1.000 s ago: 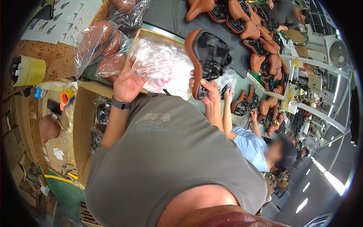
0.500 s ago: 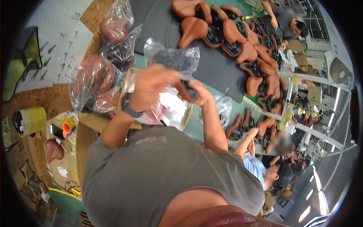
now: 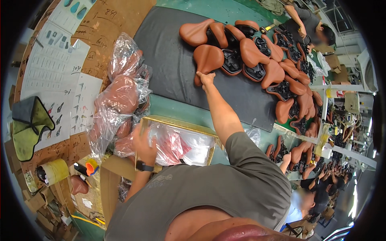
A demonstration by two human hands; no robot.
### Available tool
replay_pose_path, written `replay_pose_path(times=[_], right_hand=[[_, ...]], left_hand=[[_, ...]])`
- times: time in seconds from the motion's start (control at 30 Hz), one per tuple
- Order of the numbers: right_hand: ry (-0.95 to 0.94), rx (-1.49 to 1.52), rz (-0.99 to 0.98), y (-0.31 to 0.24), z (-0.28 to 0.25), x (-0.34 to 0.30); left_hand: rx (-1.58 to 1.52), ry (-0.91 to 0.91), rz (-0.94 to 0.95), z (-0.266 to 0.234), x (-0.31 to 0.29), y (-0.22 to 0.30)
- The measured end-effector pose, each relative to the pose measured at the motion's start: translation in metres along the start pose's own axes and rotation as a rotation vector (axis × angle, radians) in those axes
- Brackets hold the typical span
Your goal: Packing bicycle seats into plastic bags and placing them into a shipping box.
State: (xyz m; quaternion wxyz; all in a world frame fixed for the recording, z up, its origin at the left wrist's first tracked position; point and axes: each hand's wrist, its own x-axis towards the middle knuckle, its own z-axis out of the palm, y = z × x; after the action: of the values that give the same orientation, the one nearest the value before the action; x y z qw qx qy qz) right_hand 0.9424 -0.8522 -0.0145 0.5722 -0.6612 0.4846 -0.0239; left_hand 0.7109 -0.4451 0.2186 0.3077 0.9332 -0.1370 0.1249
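My right hand [image 3: 206, 79] is stretched far forward, its fingers closed round the narrow nose of a brown bicycle saddle [image 3: 209, 57] on the dark mat. That saddle lies top up at the near left of a cluster of saddles. My left hand [image 3: 144, 145], with a dark watch on the wrist, is at the left side of an open carton [image 3: 177, 123], its thumb and fingers apart. Beside it are brown saddles in clear plastic bags [image 3: 120, 94]. Inside the carton lie clear plastic and a reddish wrapped item [image 3: 173, 146].
Many brown saddles [image 3: 273, 74] cover the mat [image 3: 165, 52] to the right. A yellow tape roll [image 3: 56, 172], an orange tape ring [image 3: 92, 166] and a loose saddle [image 3: 79, 184] sit at lower left. Co-workers [image 3: 299, 201] stand at the right and far side.
Both hands were together over the carton with a saddle and a plastic bag. My right hand has since reached forward to another saddle's nose; my left has lowered to the carton's left side.
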Motion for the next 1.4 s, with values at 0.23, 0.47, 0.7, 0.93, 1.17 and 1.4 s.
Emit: replay_pose_path(times=[0.23,0.47,0.7,0.93,1.17,1.4], right_hand=[[-0.057,-0.893,-0.392,-0.005,-0.182,-0.149],[-0.133,0.232,-0.048,0.102,-0.383,-0.371],[-0.259,0.693,0.142,0.172,-0.414,-0.601],[-0.383,0.681,0.02,0.184,-0.363,-0.577],[-0.877,0.716,0.158,0.13,-0.259,-0.523],[-1.023,0.889,0.433,0.121,-0.211,-0.536]], left_hand=[[-0.193,-1.036,0.193,0.172,-0.093,0.053],[-0.11,-0.757,0.088,0.3,-0.175,0.028],[-0.397,-0.589,-0.051,0.279,-0.19,0.006],[-1.177,-0.63,-0.813,0.137,-0.168,0.036],[-0.653,-0.401,0.257,0.007,-0.175,0.037],[-1.174,-0.361,-0.371,-0.069,-0.217,0.022]])
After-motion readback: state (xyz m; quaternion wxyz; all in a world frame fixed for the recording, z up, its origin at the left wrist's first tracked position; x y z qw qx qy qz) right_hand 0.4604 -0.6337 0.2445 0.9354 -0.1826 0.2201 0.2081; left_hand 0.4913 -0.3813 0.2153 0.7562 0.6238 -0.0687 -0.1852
